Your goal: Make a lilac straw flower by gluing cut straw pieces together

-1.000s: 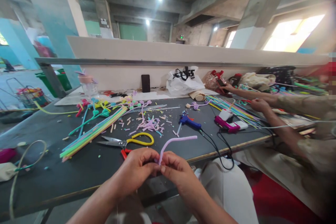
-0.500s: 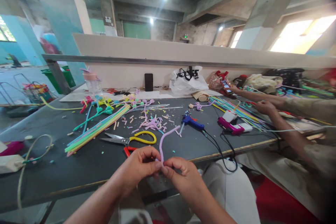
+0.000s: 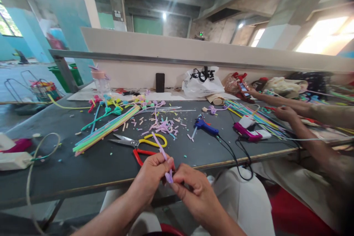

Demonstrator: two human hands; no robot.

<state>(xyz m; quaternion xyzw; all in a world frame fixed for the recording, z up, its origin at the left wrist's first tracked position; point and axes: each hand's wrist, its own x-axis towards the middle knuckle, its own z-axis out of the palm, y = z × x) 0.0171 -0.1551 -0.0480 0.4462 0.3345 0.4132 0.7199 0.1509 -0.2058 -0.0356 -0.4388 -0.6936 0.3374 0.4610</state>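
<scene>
A purple fuzzy stem [image 3: 159, 144] rises from between my two hands, its lower end bent near the fingertips. My left hand [image 3: 155, 172] pinches it from the left, thumb against fingers. On the other side, my right hand [image 3: 190, 184] closes its thumb and fingers on the stem's lower end. Scissors [image 3: 138, 143] with one yellow and one red handle lie just beyond my left hand. Short purple pieces [image 3: 163, 126] are scattered behind the scissors. A blue glue gun [image 3: 204, 127] rests on the table right of them.
Bundled coloured stems [image 3: 107, 129] lie at left, more [image 3: 249, 112] at right. A power strip [image 3: 248, 132] with cables sits at right, near another person's arms [image 3: 301, 125]. A white bag [image 3: 203, 83], a phone [image 3: 160, 82] and a bottle [image 3: 101, 81] stand along the back.
The purple stem has tilted to the left, and its lower end now shows bent between my fingers. My hands have turned and shifted slightly. The view has shifted a little.
</scene>
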